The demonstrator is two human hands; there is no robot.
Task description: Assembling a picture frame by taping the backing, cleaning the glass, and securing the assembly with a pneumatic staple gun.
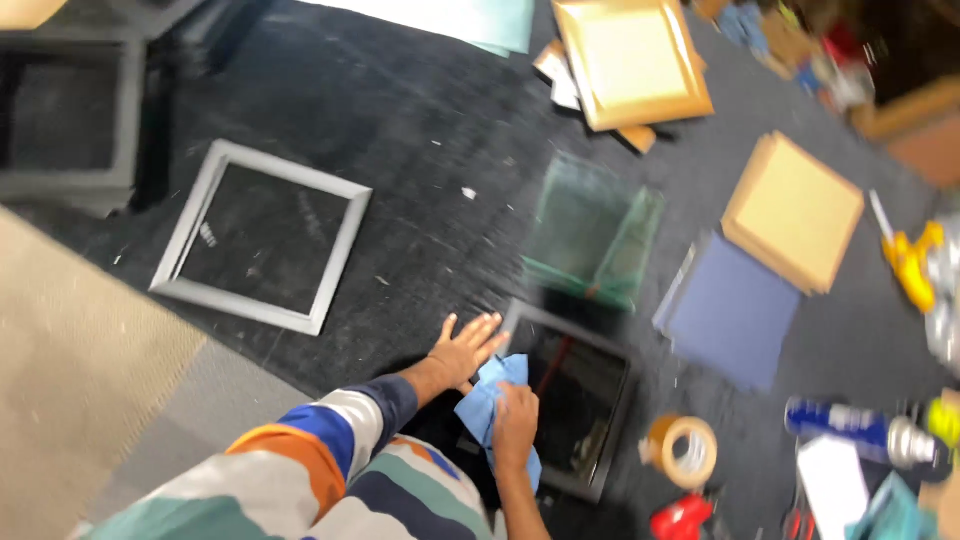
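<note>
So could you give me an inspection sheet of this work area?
Surface: dark carpet.
Job's things: blue cloth on a black frame.
Clutter: grey frame, glass panes, tape roll, spray can, brown boards.
Hands: right hand grips the cloth; left hand lies flat beside the black frame.
Cables: nothing seen.
Surroundings: beige rug.

Blue cloth (pixel 487 398) (black frame (pixel 570 400))

Even, moderately bright overhead light on a dark floor; motion blur smears the whole frame — worst at right and upper edges — shadows soft and faint.
</note>
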